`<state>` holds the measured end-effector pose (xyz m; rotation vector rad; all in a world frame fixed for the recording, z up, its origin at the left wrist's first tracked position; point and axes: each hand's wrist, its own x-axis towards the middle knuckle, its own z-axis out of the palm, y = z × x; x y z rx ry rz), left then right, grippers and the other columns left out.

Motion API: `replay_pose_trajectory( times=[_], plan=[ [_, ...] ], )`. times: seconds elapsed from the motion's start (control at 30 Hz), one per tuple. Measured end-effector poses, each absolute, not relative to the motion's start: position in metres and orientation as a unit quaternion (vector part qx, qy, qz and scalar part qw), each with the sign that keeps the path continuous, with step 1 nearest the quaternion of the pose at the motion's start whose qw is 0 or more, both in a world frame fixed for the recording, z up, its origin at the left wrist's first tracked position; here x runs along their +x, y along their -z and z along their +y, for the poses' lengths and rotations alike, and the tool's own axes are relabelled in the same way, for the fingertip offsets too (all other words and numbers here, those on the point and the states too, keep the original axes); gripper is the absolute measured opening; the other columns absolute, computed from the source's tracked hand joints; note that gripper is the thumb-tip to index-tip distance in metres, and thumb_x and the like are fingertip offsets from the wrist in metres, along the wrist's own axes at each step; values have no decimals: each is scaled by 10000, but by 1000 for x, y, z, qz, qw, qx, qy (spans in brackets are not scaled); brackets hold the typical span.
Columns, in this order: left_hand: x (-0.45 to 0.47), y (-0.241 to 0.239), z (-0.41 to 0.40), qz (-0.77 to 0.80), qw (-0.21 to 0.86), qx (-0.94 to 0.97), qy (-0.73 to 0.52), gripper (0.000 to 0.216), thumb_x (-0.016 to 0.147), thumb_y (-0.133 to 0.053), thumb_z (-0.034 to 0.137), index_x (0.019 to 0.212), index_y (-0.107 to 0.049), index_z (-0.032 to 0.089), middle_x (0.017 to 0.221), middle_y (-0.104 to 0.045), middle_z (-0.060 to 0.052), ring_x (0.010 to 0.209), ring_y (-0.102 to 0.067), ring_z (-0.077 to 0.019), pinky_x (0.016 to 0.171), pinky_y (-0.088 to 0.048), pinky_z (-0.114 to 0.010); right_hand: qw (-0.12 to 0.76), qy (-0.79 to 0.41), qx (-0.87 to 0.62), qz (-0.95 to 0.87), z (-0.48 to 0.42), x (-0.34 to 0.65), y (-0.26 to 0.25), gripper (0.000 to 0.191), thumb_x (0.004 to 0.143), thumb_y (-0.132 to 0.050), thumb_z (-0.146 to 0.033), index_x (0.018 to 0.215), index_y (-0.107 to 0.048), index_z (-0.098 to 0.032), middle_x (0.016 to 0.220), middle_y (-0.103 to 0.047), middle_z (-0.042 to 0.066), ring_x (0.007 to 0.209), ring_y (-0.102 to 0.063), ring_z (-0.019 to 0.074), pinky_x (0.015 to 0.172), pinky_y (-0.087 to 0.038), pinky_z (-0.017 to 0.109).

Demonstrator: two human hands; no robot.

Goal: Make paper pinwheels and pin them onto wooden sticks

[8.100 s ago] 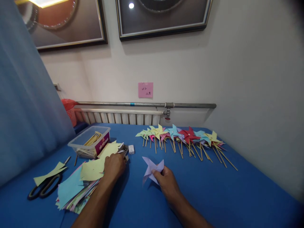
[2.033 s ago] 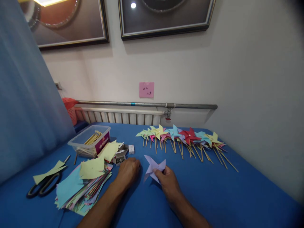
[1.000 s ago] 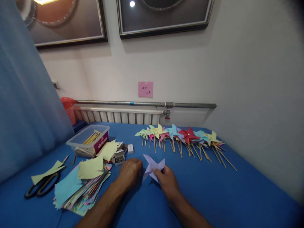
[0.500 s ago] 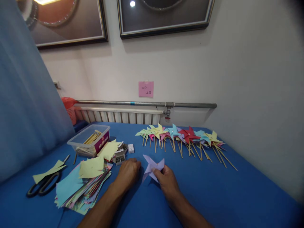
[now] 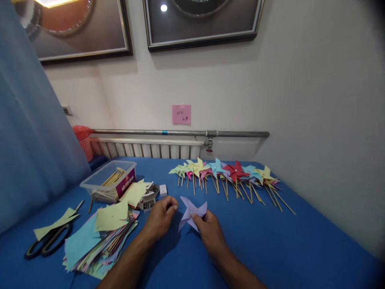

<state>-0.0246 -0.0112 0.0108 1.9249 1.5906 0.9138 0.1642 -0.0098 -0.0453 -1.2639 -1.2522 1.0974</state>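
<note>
Low over the blue surface, my right hand (image 5: 211, 233) pinches a folded lilac paper pinwheel (image 5: 190, 212), its thumb pressed on the middle. No stick shows on this pinwheel. Just left of it, apart from the paper, my left hand (image 5: 163, 214) has its fingers drawn together; whatever is between them, if anything, is hidden. Beside that hand are small open boxes of metal pins (image 5: 148, 204) and a small white box (image 5: 163, 190). Farther back lies a row of finished pinwheels on sticks, a red pinwheel (image 5: 236, 171) among them.
At left stand a clear plastic tub (image 5: 87, 184) of wooden sticks, a fanned stack of coloured paper (image 5: 81, 245) and black-handled scissors (image 5: 48, 243) under a pale green strip (image 5: 54, 225). A blue curtain (image 5: 33, 140) hangs at left; a radiator (image 5: 144, 149) runs behind.
My left hand has turned and lifted slightly, its thumb and fingertips now showing. The right hand keeps its hold on the pinwheel. The whole view has shifted a little.
</note>
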Motion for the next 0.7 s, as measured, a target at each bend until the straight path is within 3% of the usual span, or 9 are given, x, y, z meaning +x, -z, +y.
replay_pose_trajectory(
  times=[0.1,0.2,0.3,0.43,0.57,0.7],
  plan=[
    [-19,-16,-18,552,276,691,-376,147,948,-502,243,848,-607,215,805,-669,-7,791,-635,-181,730,-507,-265,511,-433,-529,-521,-11,163,41,307,797,-689,-495,856,-750,-200,787,-780,46,744,-690,255,670,-534,318],
    [-11,-16,-27,525,237,726,-377,185,969,-487,232,821,-600,228,863,-700,-28,852,-660,-190,816,-539,-285,519,-420,-529,-524,-13,162,37,289,789,-688,-477,870,-748,-206,805,-793,50,760,-701,263,700,-540,329],
    [-3,-11,-34,493,178,756,-393,176,967,-509,188,851,-631,237,1207,-740,-84,1158,-673,-221,1051,-519,-346,524,-425,-523,-521,-15,160,34,304,781,-683,-475,902,-751,-205,824,-801,52,768,-705,266,715,-542,333],
    [4,-5,-38,504,193,734,-413,173,982,-538,186,907,-684,239,1564,-594,-89,1457,-534,-251,1234,-420,-447,525,-430,-524,-515,-16,159,33,348,787,-675,-494,934,-769,-193,833,-804,56,769,-698,262,692,-524,325],
    [4,-8,-36,519,259,699,-419,186,970,-553,161,886,-704,230,1661,-513,-61,1503,-505,-248,1267,-402,-482,542,-450,-507,-496,-18,157,31,371,776,-697,-523,936,-763,-195,853,-806,65,796,-717,272,704,-540,331],
    [3,-11,-31,527,296,684,-409,186,944,-575,138,877,-731,213,1656,-525,-72,1457,-565,-253,1232,-455,-454,550,-469,-495,-482,-20,156,29,356,764,-716,-526,926,-743,-211,873,-805,66,833,-737,286,691,-551,326]
  ],
)
